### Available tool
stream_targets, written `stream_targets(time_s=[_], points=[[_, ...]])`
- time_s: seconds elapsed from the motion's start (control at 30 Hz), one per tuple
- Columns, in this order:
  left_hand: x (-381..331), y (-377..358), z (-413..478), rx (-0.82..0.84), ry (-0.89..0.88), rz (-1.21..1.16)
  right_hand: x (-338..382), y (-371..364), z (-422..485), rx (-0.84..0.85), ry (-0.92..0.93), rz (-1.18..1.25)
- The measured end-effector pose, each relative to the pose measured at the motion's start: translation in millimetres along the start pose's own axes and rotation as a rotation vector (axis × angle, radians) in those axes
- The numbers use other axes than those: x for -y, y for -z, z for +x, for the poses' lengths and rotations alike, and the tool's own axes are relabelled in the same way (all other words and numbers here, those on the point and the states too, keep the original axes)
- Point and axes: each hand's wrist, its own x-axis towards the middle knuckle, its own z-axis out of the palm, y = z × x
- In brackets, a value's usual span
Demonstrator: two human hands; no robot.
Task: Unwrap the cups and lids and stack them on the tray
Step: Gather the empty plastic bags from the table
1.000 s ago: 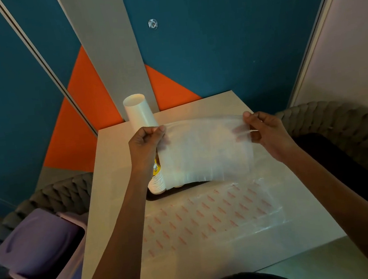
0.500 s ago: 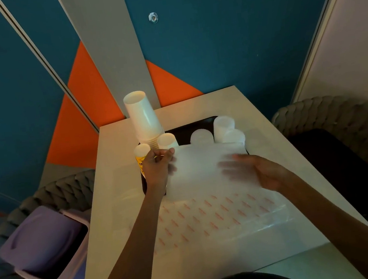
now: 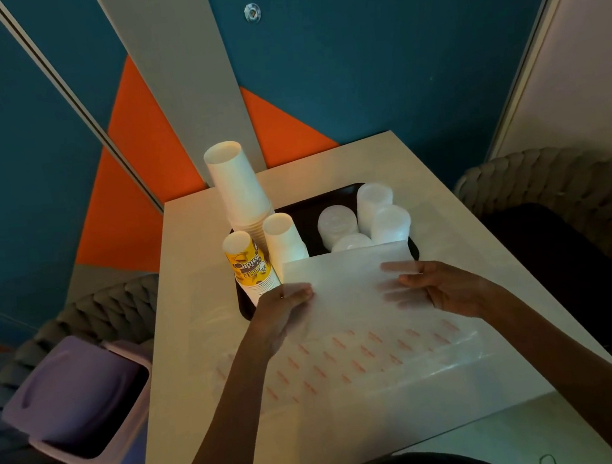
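Note:
A black tray (image 3: 296, 210) sits at the far middle of the table. On it stand a tall stack of white cups (image 3: 237, 188), a shorter white stack (image 3: 284, 239), a yellow printed stack (image 3: 249, 266) and several stacks of clear lids (image 3: 375, 203). A translucent white plastic wrapper (image 3: 347, 284) lies flat over the tray's near edge. My left hand (image 3: 284, 306) pinches its left edge. My right hand (image 3: 432, 284) lies with straight fingers on its right part.
A second clear wrapper with red print (image 3: 352, 363) lies flat on the white table (image 3: 183, 377) in front of me. A purple bin with an open lid (image 3: 77, 403) stands at the left. Grey woven chairs (image 3: 571, 185) flank the table on both sides.
The white wrapper, held up in front of the tray a second ago, has come down flat. My right hand let go of its edge and now lies open on it.

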Motion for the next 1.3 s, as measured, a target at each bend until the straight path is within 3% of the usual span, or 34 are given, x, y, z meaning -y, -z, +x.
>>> stream_targets(time_s=[0.27,0.6,0.73,0.83,0.9,0.97,1.13,1.3], points=[[4.7,13.1,-6.1,0.135,0.011,0.036,-9.3,7.2,2.0,-0.018,-0.006,0.002],[-0.6,19.2,-10.8,0.108,-0.107,-0.035,-8.1,20.2,8.7,-0.069,0.015,-0.113],[-1.8,23.3,-10.2,0.149,-0.069,-0.286,-6.9,20.6,9.2,-0.094,0.064,-0.104],[0.0,25.7,-9.5,0.182,0.099,-0.420,-10.6,22.6,10.1,-0.128,0.082,-0.132],[3.6,21.8,-9.3,0.190,0.234,-0.289,-13.7,24.6,10.6,-0.162,0.083,-0.157],[7.8,16.8,-8.2,0.179,0.258,-0.098,-16.2,27.4,9.9,-0.177,0.086,-0.184],[1.8,13.7,-0.1,0.072,0.124,0.106,-15.5,34.1,4.1,-0.180,0.098,-0.286],[-23.1,10.4,-2.4,0.027,-0.152,0.260,-15.9,40.6,2.1,-0.130,0.057,-0.237]])
